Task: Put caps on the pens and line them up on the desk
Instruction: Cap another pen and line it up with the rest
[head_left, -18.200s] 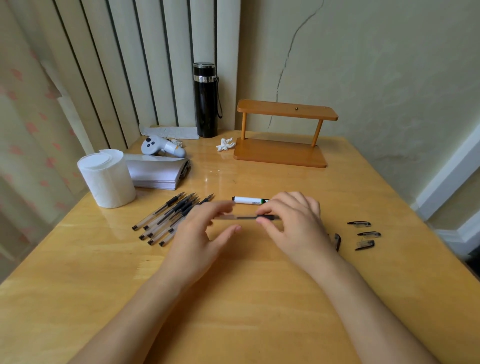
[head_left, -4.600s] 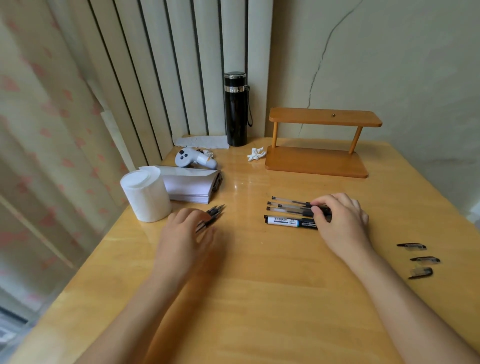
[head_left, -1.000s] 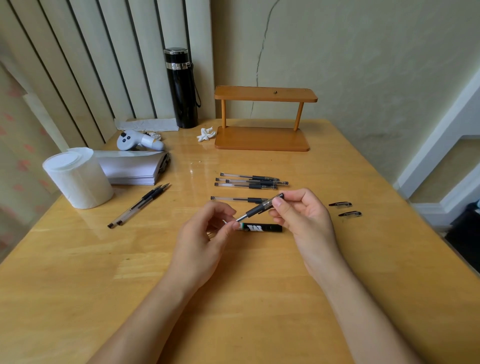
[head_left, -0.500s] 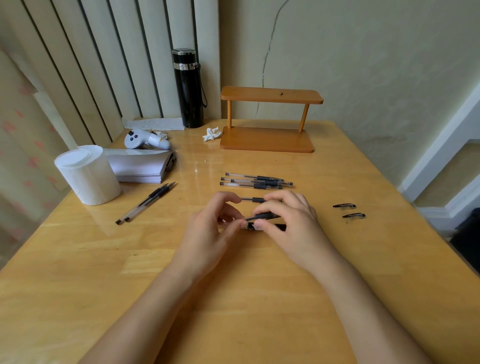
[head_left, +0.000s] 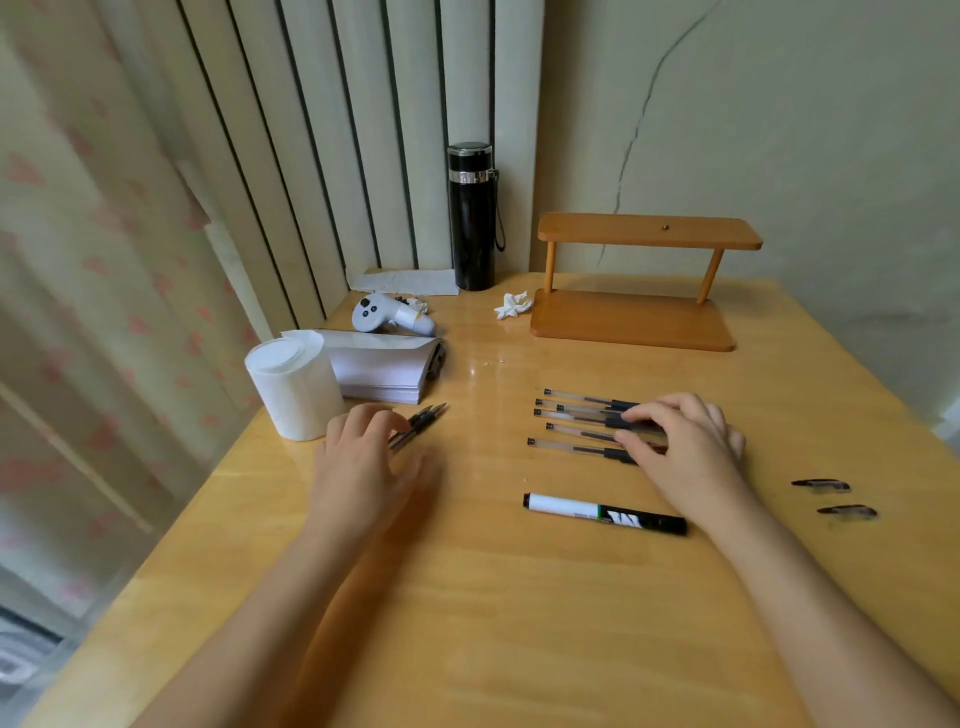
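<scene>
Left hand (head_left: 363, 462) lying palm-down left of centre, fingers loosely spread over the butt ends of two uncapped pens (head_left: 422, 422); tips of these showing past the fingers, pointing toward the upper right. Not clear whether actually gripping them.

Right hand (head_left: 685, 447) resting right of centre, fingertips pressing down on the capped ends of a row of clear-barrelled pens (head_left: 576, 418). Five barrels counting down the row, lying roughly parallel, left ends nearly level. Fingers flat on top, nothing enclosed.

Marker (head_left: 605, 514), white and black, lying apart just below the row, nearer the lower edge of the frame.

Two loose caps (head_left: 834, 498) sitting at far right, one above the other, well apart from the row.

Also standing on the worktop (head_left: 519, 623): white paper roll (head_left: 293, 384) and paper stack (head_left: 384, 371) at left, white controller (head_left: 387, 314), black flask (head_left: 471, 215) at top centre, wooden stand (head_left: 639, 283) at upper right.
</scene>
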